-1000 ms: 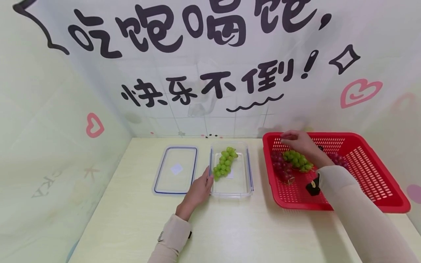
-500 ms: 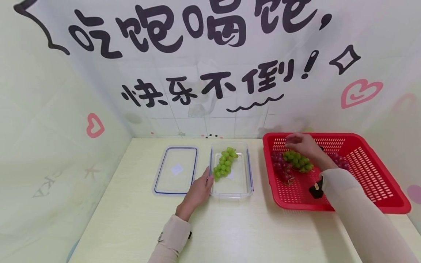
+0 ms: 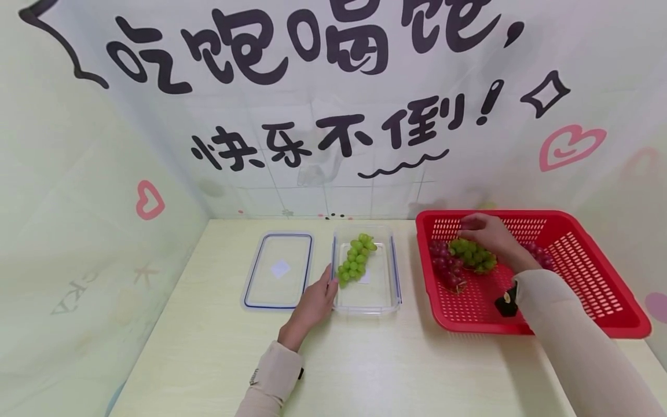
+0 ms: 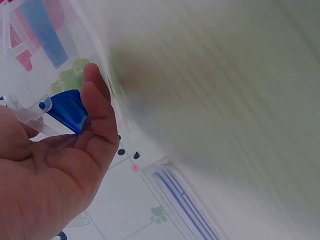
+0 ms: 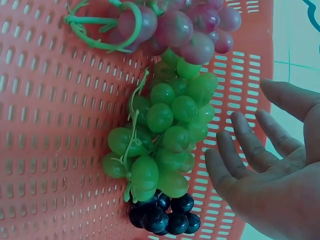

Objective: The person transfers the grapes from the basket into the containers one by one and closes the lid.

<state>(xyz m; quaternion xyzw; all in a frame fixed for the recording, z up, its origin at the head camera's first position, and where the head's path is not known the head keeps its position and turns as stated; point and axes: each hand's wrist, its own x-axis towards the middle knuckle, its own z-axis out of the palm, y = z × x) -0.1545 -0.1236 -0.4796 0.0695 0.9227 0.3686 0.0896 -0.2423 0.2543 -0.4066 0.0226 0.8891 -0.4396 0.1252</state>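
My left hand (image 3: 312, 301) grips the left side of a clear plastic food container (image 3: 367, 310); a blue latch (image 4: 70, 109) shows beside its curled fingers in the left wrist view. A bunch of green grapes (image 3: 357, 258) lies inside that container. Over the red basket (image 3: 484, 325), my right hand (image 3: 492, 236) hovers with loosely bent fingers, holding nothing. Just below it is another green grape bunch (image 5: 167, 125), apart from the fingers in the right wrist view. Purple grapes (image 5: 182, 27) and black grapes (image 5: 162, 215) flank that bunch.
Left of the container, its blue-rimmed lid (image 3: 278, 269) lies flat on the pale table (image 3: 354, 365). More purple grapes (image 3: 538, 256) sit further right in the basket, partly behind the right arm. A printed cloth wall (image 3: 312, 202) stands behind the table.
My right hand has shifted slightly to the right above the green grapes in the basket. The left hand, container and grapes look unmoved.
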